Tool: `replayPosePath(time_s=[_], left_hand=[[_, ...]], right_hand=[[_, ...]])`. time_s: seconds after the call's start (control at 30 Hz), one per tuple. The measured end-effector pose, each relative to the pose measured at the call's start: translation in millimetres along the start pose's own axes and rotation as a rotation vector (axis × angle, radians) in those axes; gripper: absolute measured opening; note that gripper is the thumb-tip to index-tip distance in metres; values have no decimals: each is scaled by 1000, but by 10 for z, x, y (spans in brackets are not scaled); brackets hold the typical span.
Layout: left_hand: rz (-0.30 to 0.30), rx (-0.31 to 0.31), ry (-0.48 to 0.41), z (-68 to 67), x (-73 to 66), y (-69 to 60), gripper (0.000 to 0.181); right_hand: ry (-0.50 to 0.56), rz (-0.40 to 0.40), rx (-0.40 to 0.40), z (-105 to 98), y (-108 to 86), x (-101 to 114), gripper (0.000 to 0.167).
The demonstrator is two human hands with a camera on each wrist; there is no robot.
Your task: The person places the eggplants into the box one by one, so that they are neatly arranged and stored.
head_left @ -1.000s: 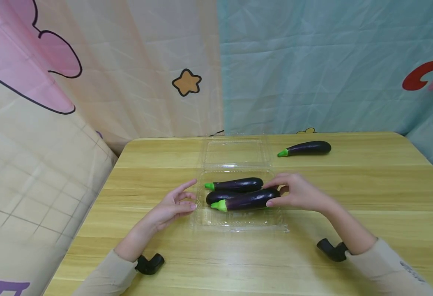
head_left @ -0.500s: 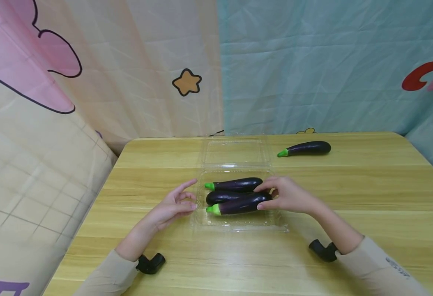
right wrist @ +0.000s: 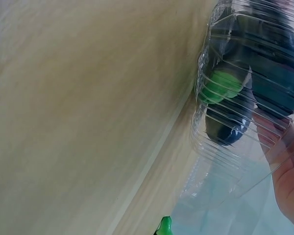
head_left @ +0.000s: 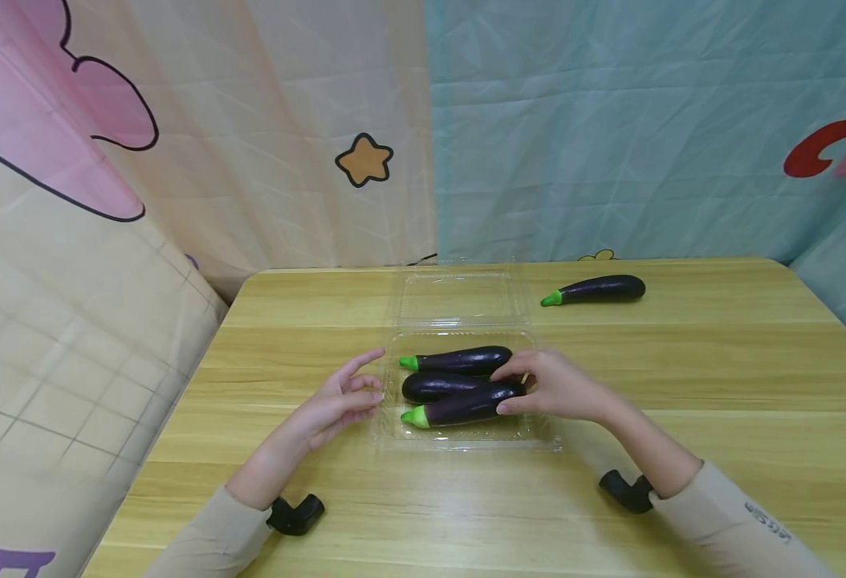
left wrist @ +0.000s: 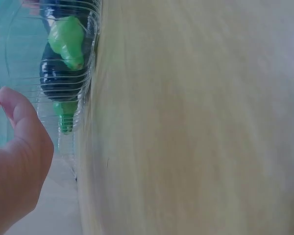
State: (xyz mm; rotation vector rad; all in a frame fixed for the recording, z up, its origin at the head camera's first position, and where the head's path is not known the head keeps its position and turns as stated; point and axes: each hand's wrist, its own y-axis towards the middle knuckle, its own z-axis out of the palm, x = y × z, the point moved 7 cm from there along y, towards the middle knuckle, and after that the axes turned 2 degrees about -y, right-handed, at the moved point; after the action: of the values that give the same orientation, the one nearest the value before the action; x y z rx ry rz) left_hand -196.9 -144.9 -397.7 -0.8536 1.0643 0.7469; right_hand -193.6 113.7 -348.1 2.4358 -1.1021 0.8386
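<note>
A clear plastic box [head_left: 466, 443] holds three eggplants side by side: a back one [head_left: 462, 360], a middle one [head_left: 433, 387] and a front one [head_left: 459, 407]. My right hand [head_left: 560, 387] grips the right end of the front eggplant between thumb and fingers, inside the box. At the box's left side, my left hand [head_left: 332, 405] rests with fingers spread and relaxed, holding nothing. In the left wrist view, green caps [left wrist: 67, 39] show through the clear wall beside the left hand [left wrist: 22, 156]. The right wrist view shows the right hand [right wrist: 286, 171] behind the clear wall.
The box's lid [head_left: 459, 297] lies folded back behind it. Another eggplant [head_left: 603, 289] lies at the back right of the wooden table [head_left: 683, 361]. Patterned curtains hang behind, and a black piece [head_left: 296, 514] sits at each wrist.
My right hand has moved left and slightly toward the front, bringing the front eggplant lower into the box, so more of the middle one shows. The left hand has barely moved.
</note>
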Motion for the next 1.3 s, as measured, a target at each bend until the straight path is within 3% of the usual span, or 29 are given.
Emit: replayPosePath(time_s=[0.87, 1.1, 1.3], left_hand=[[7, 23, -12, 13, -3, 12, 76], [35, 70, -23, 17, 5, 13, 78], [10, 34, -26, 26, -4, 9, 77]], right_hand=[[-112, -73, 54, 95, -4, 86, 35], [-133, -84, 62, 111, -6, 92, 36], [-126, -91, 62, 116, -12, 110, 35]])
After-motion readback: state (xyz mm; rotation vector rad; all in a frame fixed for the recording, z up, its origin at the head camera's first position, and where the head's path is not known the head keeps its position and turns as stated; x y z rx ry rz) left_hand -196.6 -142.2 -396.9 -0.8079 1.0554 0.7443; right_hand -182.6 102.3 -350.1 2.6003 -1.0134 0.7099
